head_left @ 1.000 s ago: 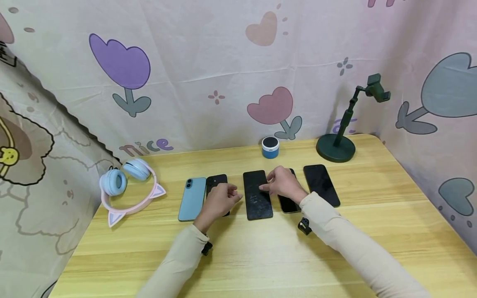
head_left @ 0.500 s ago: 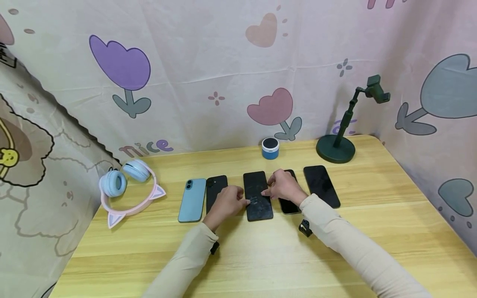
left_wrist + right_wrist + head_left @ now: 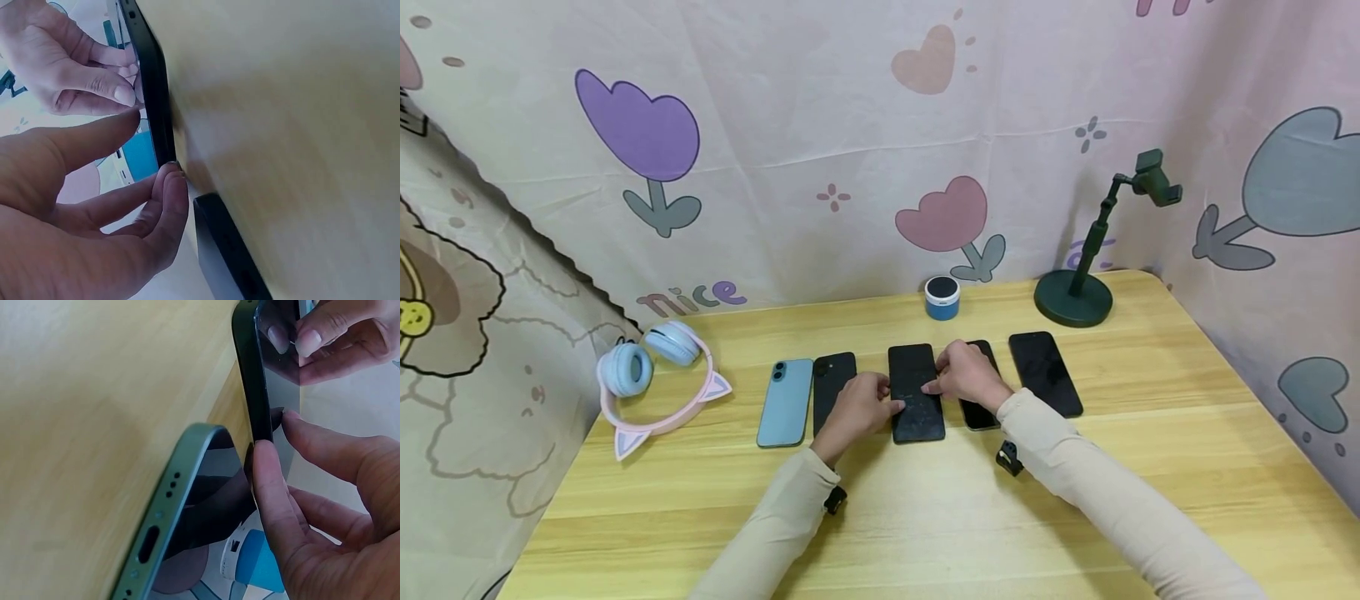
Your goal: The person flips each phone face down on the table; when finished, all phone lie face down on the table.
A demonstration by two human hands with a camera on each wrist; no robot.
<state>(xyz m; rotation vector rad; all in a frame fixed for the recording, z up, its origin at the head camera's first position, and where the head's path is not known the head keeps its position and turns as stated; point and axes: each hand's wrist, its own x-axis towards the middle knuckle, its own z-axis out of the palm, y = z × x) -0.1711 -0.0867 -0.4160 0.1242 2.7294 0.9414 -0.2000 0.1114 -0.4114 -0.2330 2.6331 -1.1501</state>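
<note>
Pinching the middle phone [image 3: 916, 393] of five, my left hand [image 3: 856, 408] grips its left side and my right hand [image 3: 967, 373] its right, neither nearer. It lies between them, long axis pointing toward the far edge of the worktop [image 3: 917, 517]. Its upper face is black, with pale smudges.

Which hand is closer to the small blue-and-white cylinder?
Right. The right hand, at the right edge of the middle phone, sits in front of the cylinder; the left hand, at that phone's left edge, is farther off, to the left.
</note>
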